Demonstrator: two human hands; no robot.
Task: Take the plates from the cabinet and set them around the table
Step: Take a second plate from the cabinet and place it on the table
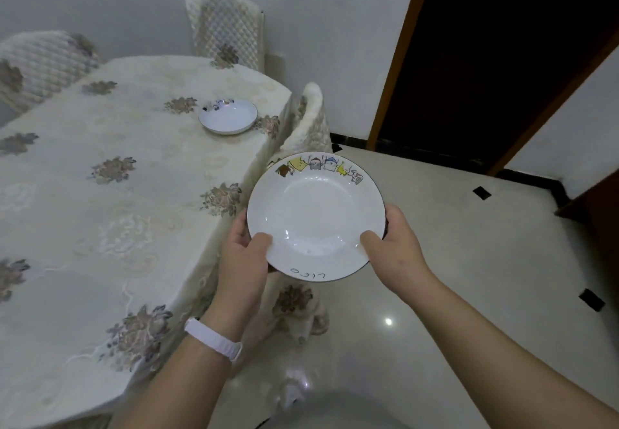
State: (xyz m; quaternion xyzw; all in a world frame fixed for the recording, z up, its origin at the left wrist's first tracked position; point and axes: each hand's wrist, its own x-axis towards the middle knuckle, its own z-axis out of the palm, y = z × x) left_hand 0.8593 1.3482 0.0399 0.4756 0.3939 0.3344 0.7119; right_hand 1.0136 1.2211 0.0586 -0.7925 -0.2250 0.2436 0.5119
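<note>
Plate (pixel 316 217) is in both my hands, level, face up, hanging over floor just off the table (pixel 100 174) edge. Left hand (pixel 244 254) clamps the near-left rim, thumb on top; right hand (pixel 395 247) does the same on the near-right rim. Table lies to my left, so the left hand is the nearer one and the move goes leftward. Second plate (pixel 228 116) already sits at the far corner, by a chair (pixel 310 124).

Pale grey walls (pixel 318 10) meet a glossy cream tiled floor (pixel 469 261) with small black diamond insets; a dark doorway (pixel 495 60) has a brown wooden frame; quilted, flower-patterned chairs (pixel 224 26) surround a table under an embroidered cloth (pixel 100 160).
</note>
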